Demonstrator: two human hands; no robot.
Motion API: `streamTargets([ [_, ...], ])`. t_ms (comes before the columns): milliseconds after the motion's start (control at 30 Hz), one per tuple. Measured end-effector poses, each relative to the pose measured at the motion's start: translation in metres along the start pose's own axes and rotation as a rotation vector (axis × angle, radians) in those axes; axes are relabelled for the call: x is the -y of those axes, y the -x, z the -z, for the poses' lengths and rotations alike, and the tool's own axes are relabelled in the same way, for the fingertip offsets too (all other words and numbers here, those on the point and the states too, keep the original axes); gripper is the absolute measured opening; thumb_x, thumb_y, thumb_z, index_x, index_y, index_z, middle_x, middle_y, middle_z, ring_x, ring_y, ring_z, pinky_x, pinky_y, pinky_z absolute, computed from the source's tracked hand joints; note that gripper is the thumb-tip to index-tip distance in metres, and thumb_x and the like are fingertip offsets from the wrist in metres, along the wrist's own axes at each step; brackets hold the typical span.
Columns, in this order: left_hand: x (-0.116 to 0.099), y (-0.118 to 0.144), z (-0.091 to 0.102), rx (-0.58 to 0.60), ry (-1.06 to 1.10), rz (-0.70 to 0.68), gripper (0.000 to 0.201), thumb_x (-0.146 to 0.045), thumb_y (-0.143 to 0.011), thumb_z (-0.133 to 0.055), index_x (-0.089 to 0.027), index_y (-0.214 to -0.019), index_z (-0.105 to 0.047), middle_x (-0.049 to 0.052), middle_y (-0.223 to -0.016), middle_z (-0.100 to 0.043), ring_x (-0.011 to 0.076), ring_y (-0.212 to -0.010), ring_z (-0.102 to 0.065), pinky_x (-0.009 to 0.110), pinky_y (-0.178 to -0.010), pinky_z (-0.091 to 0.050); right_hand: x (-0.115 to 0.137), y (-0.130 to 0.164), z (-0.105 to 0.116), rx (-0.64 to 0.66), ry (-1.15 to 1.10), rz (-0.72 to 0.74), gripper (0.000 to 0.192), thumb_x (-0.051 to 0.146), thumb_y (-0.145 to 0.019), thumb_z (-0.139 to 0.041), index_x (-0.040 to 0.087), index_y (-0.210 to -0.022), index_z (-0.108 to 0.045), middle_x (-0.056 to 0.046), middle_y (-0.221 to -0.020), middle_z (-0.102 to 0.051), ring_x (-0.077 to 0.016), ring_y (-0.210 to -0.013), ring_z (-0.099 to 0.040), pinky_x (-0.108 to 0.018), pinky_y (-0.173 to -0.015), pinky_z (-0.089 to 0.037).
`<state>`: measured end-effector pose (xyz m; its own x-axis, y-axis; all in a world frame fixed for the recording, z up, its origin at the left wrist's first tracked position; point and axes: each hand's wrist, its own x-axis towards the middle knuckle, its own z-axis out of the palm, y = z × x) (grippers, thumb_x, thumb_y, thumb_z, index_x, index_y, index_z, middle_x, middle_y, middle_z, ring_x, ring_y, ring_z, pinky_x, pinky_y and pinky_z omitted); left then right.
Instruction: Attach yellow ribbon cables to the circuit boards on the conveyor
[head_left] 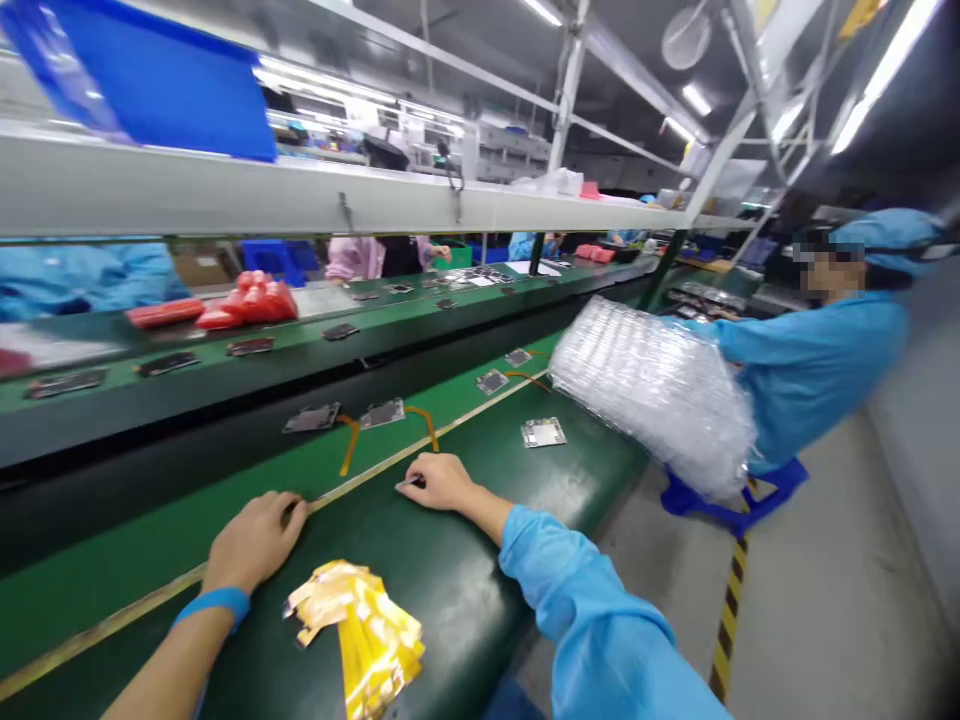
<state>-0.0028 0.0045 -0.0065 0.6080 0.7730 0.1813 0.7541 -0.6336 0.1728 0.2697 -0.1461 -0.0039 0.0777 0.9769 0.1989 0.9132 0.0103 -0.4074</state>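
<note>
My left hand, with a blue wristband, rests at the tan strip along the belt's edge. Its fingers are curled, thumb close to forefinger; anything between them is hidden. My right hand, in a light blue sleeve, is closed in a pinch on a thin grey flat piece low over the green table. Beyond my hands lie two circuit boards with orange flex cables on the belt. A pile of yellow-orange flex cables lies between my forearms. A pale board sits right of my right hand.
Further along are more boards with cables. Clear bubble wrap hangs over the table's right edge, beside a co-worker in blue and a blue stool. Dark boards and red bundles lie on the raised line under a white shelf.
</note>
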Motion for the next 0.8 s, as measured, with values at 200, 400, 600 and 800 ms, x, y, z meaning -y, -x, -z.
streamTargets([
  [200,0.002,-0.004,-0.002,0.045,-0.014,0.029,0.050,-0.051,-0.092,-0.026,-0.026,-0.089,-0.069,0.009,-0.098,-0.077,0.0312,-0.099,-0.073,0.042,-0.087,-0.056,-0.004,-0.003,-0.005,-0.001,0.004,-0.006,0.025,0.049,-0.097,-0.070,0.024,-0.098,-0.076,-0.001,-0.102,-0.077,-0.0186,-0.093,-0.070,-0.026,-0.074,-0.045],
  [400,-0.003,0.000,0.002,0.017,0.001,0.038,0.047,-0.052,-0.090,-0.026,-0.030,-0.082,-0.067,0.007,-0.092,-0.075,0.0301,-0.096,-0.073,0.040,-0.084,-0.055,-0.003,-0.002,-0.004,0.015,0.006,-0.001,0.024,0.047,-0.097,-0.071,0.024,-0.098,-0.077,-0.001,-0.101,-0.077,-0.0185,-0.090,-0.070,-0.026,-0.073,-0.045],
  [600,-0.006,0.004,0.003,-0.011,-0.005,0.014,0.047,-0.053,-0.093,-0.024,-0.028,-0.077,-0.061,0.006,-0.085,-0.071,0.0283,-0.090,-0.071,0.038,-0.078,-0.054,-0.005,0.002,-0.001,0.046,-0.005,0.043,0.018,0.041,-0.097,-0.070,0.024,-0.099,-0.078,-0.002,-0.101,-0.078,-0.0193,-0.091,-0.071,-0.028,-0.077,-0.045],
  [800,-0.023,0.015,0.011,0.025,-0.017,0.048,0.037,-0.046,-0.094,-0.034,-0.023,-0.082,-0.060,0.011,-0.092,-0.071,0.0283,-0.095,-0.068,0.038,-0.083,-0.053,-0.010,0.014,0.003,0.047,-0.130,0.060,0.011,0.027,-0.096,-0.068,0.023,-0.096,-0.079,-0.004,-0.100,-0.079,-0.0201,-0.091,-0.071,-0.028,-0.078,-0.046],
])
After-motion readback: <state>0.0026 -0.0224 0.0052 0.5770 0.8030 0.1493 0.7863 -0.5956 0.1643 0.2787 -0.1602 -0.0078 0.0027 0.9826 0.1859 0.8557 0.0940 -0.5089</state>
